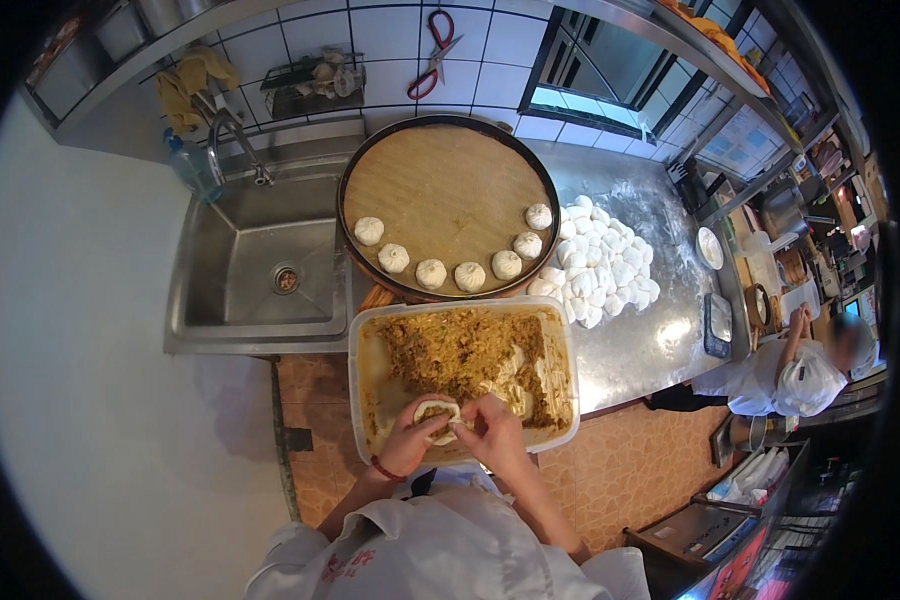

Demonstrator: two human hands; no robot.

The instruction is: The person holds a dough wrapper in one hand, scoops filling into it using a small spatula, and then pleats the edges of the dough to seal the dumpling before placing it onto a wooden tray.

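A round dough wrapper with brown filling rests in my left hand, its top still open. My right hand pinches the wrapper's right edge between thumb and fingers. Both hands are over the near side of a translucent plastic tub of crumbly brown filling. Beyond the tub, a large round tray with a brown liner holds several pleated buns along its near rim. To its right, a heap of floured dough pieces lies on the steel counter.
A steel sink with a faucet is at left. Red-handled scissors hang on the tiled wall. A small scale and a white bowl stand at the counter's right end. A co-worker stands farther right.
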